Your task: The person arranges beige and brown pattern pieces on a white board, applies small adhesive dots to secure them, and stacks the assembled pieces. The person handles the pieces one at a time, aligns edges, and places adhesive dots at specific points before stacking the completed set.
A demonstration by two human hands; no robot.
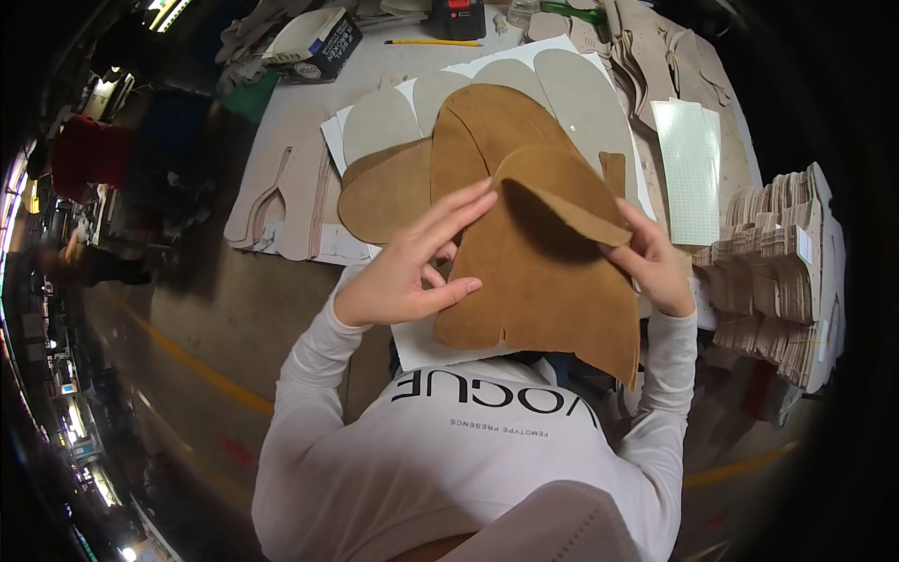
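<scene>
Workshop floor: dim, with a yellow line across it; a person in a red top (92, 155) stands off to your left.
Worktable: your white table (386, 61) is crowded, with little bare surface near your hands.
Brown sheet: the soft, leather-looking brown sheet (543, 290) is in front of you, over the near edge of the pile, its upper part curled toward you.
Left hand: your left hand (417, 267) lies at its left edge, index and middle fingers together near the curl, thumb spread apart on the face; the other fingertips are partly hidden.
Right hand: your right hand (648, 255) pinches the curled corner between thumb and fingers.
Handling: best to steady with a flat left palm and turn the flap gently, so no crease sets in.
Near edge: watch the small notch at the bottom; a hard pull could start a tear there.
Underneath: a larger brown piece (515, 112), a rounded brown piece (379, 201) and pale grey ovals (576, 89) lie close, so a sideways drag may shift them.
Right side: gridded sheets (688, 169) and tall stacks of cut pieces (768, 272) limit your elbow room.
Far edge: a yellow pencil (434, 43) and an open box (323, 47), out of your way.
</scene>
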